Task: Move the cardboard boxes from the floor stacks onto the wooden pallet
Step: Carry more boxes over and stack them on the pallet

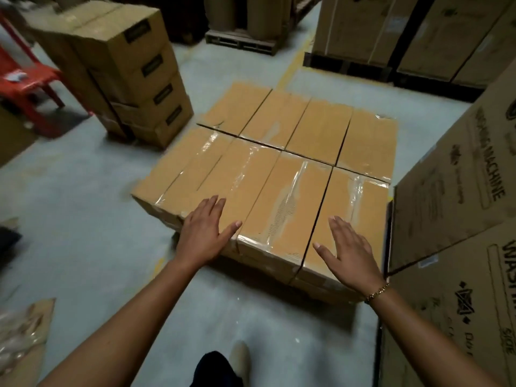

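Observation:
Several taped cardboard boxes [282,157] lie packed side by side in two rows, forming a low block in the middle of the floor. What they rest on is hidden beneath them. My left hand [205,233] lies flat with straight fingers on the near left box. My right hand [350,247] is spread flat over the near right box [360,199]. Neither hand grips anything. A floor stack of cardboard boxes [131,65] stands at the back left.
Large washing-machine cartons [452,191] wall off the right side. A red plastic chair [25,79] sits at far left. An empty wooden pallet [243,43] and tall cartons on dark pallets [405,32] stand behind. Torn cardboard [25,339] lies at lower left.

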Demonstrator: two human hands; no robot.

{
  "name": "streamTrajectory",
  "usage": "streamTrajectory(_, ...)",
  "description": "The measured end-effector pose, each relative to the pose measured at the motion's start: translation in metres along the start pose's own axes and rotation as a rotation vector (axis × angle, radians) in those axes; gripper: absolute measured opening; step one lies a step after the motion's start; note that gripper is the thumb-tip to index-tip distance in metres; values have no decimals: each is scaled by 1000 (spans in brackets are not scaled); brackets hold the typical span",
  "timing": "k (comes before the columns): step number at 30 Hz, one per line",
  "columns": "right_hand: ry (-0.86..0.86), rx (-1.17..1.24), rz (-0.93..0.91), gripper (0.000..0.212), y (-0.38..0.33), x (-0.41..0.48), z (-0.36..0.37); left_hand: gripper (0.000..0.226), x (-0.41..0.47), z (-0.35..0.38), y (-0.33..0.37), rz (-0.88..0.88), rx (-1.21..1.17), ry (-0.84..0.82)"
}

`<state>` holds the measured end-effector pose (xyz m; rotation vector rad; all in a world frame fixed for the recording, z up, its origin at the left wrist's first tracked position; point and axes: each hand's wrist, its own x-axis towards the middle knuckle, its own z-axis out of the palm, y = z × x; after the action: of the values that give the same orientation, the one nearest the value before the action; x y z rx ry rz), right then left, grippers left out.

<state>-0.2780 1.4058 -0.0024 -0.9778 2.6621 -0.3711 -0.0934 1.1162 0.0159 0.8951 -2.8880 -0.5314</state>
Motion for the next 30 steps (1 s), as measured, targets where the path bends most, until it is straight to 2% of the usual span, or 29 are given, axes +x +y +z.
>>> streamTrajectory(9, -40, 86, -134, 79, -191, 62, -31, 75, -16, -133, -122, -163, -93, 117)
streamTrajectory(18, -50, 250, -205, 77, -384, 152, -9, 74, 13, -228, -285, -257, -179, 210)
streamTrajectory(24, -73, 334, -238, 78, -473, 210, 8, 72, 44, -269, -368, -317, -227, 265)
streamTrajectory(30, -97, 409, -239, 76, -548, 308, 32, 70, 107, -287, -450, -355, -242, 260)
